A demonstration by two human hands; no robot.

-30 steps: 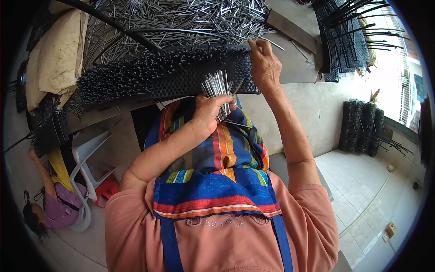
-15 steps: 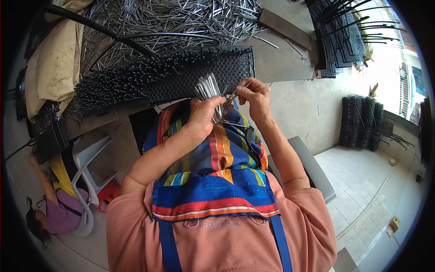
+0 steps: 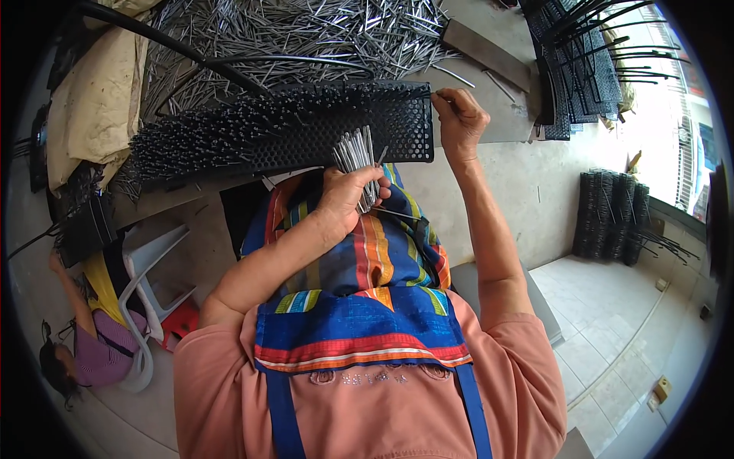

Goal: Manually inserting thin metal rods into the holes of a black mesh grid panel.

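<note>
My left hand [image 3: 350, 193] is wrapped round a bundle of thin silvery metal rods [image 3: 353, 151], their ends fanned out above my fist. It is over my lap, just in front of a long black perforated rack [image 3: 409, 122]. Many short dark rods [image 3: 199, 138] stand in the rack's holes, thick on the left; bare holes show toward the right end. At that right end, my right hand [image 3: 461, 116] has thumb and fingers pinched together beside the far corner. Whatever is in the pinch is too small to make out.
Behind the rack lies a large heap of loose metal rods [image 3: 306, 38]. A flat dark bar [image 3: 488, 55] rests right of it. Brown paper sacks [image 3: 98, 107] are at the left. Another person [image 3: 107, 348] sits at lower left. Bundled black wire pieces [image 3: 608, 218] stand on the floor at right.
My right hand has moved away from the bundle, up and to the right, to the rack's right end. My left hand keeps its hold on the rods, almost in place.
</note>
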